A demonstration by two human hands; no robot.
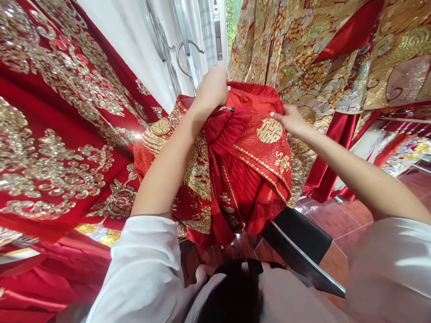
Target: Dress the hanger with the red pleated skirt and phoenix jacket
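A red jacket with gold embroidery (270,131) hangs in front of me, with gathered plain red cloth (232,130) at its middle. A metal hanger hook (181,63) rises from its collar. My left hand (213,87) is closed at the top of the garment, beside the hook; its fingertips are mostly hidden. From there a plain red cloth edge stretches to the right. My right hand (290,120) pinches that edge between thumb and fingers, above the round gold emblem. A small dark clip end (230,109) shows just below my left hand.
Red cloth with beaded trim (60,175) hangs close on the left. Gold patterned garments (303,58) hang on the right. A white door edge with a lock plate (218,45) stands behind. A black chair (299,235) sits below on red floor tiles (350,215).
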